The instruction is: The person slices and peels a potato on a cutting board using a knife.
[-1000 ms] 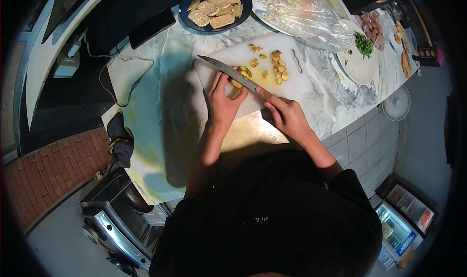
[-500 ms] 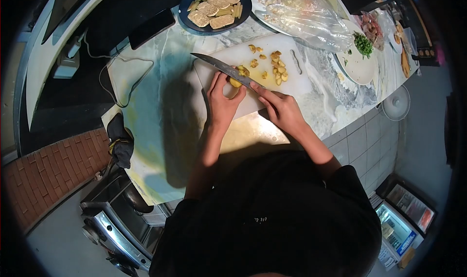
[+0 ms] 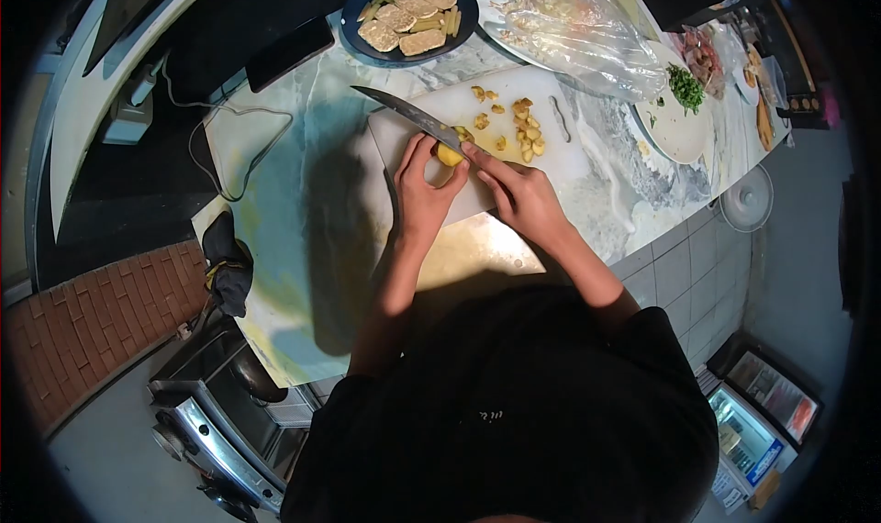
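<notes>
My left hand [image 3: 424, 191] is closed around a yellow piece of ginger [image 3: 449, 155], thumb and fingers gripping its near end. My right hand [image 3: 521, 193] is wrapped about the handle end of a large kitchen knife [image 3: 401, 110], index finger and thumb by the ginger. The blade lies across the top of the ginger, its tip pointing to the far left. Beneath both hands is a white cutting board [image 3: 567, 167]. Cut ginger pieces [image 3: 529, 136] form a cluster on the board's right, with a few smaller bits [image 3: 481, 120] nearer the blade.
Beyond the board stands a dark plate [image 3: 346, 32] of tempeh slices and pale sticks. A clear plastic bag [image 3: 596, 50] and a plate with chopped greens [image 3: 685, 87] are at the right. A dark phone [image 3: 289, 55] and a cable [image 3: 240, 110] lie left.
My right hand and the knife have shifted a little to the left, and the blade's tip now reaches further left and up. My left hand keeps its grip on the ginger.
</notes>
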Tool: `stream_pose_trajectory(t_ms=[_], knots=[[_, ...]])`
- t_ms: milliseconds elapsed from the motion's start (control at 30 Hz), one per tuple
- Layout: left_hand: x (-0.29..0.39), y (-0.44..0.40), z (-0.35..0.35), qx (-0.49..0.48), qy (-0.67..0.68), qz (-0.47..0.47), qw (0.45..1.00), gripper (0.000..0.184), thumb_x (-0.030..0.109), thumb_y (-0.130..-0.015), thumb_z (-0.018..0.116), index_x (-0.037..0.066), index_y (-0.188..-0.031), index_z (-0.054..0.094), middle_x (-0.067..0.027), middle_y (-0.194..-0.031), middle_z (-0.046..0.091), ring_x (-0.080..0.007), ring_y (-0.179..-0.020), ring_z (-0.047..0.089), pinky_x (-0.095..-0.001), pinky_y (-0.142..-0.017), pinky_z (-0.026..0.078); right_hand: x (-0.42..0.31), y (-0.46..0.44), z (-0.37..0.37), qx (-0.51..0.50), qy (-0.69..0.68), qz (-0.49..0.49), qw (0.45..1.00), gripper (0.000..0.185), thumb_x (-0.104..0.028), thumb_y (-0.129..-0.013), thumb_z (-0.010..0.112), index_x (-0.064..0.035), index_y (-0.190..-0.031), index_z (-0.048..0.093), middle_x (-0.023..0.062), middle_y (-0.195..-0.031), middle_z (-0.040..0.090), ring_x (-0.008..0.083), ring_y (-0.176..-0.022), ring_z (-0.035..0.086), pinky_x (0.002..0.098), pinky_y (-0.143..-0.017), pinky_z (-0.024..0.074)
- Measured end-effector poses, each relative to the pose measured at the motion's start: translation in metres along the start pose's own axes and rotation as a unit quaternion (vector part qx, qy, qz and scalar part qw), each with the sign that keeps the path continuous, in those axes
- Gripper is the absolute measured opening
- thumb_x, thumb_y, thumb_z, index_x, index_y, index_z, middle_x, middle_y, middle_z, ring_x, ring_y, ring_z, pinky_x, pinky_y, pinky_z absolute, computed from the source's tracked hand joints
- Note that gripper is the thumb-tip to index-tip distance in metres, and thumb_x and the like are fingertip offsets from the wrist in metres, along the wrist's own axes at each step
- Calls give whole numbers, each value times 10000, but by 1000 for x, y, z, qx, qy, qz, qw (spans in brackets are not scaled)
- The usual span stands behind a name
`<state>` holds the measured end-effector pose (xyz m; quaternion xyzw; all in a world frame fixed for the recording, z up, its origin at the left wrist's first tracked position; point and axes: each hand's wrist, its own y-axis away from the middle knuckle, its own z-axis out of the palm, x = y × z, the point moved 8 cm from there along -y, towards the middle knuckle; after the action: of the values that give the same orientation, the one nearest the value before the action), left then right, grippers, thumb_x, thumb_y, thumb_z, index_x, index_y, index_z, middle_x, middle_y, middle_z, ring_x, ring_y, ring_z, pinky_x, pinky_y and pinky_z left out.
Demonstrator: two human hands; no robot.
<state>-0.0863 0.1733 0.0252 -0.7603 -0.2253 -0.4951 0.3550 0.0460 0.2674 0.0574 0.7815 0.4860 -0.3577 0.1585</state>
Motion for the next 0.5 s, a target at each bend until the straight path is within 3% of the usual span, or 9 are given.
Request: stream_pose_trajectory(t_ms=[100, 300, 433, 500], knots=[[-2, 1, 0, 3, -6, 4, 1000, 462, 25, -785, 839, -14, -1208, 658, -169, -1178, 692, -339, -1021, 702, -387, -890, 568, -2, -7, 0, 19, -9, -13, 1000, 450, -35, -984, 655, -117, -1427, 634, 216, -1123, 729, 439, -799, 699, 440, -705, 582], [3, 0, 1, -3, -5, 14, 1000, 517, 14, -793, 831, 16, -1281, 658, -153, -1243, 686, -321, -1103, 695, -389, -953, 566, 6, -15, -4, 13, -32, 23, 999, 409, -73, -1020, 624, -126, -1425, 645, 242, -1048, 719, 442, -774, 687, 425, -700, 569], [5, 0, -1, -3, 0, -9, 1000, 514, 5, -802, 819, 22, -1290, 658, -143, -1254, 684, -312, -1102, 696, -387, -952, 566, 17, 5, -12, 4, -47, 68, 997, 403, -93, -1048, 595, -145, -1446, 627, 242, -880, 701, 422, -637, 628, 383, -632, 523], [7, -1, 2, -33, -21, -2, 999, 518, -53, -813, 801, -15, -1308, 654, -151, -1319, 641, -262, -1165, 676, -367, -971, 603, 20, 12, -22, 62, -63, 104, 991, 391, -144, -1052, 595, -158, -1442, 614, 234, -706, 648, 452, -656, 660, 467, -622, 521]])
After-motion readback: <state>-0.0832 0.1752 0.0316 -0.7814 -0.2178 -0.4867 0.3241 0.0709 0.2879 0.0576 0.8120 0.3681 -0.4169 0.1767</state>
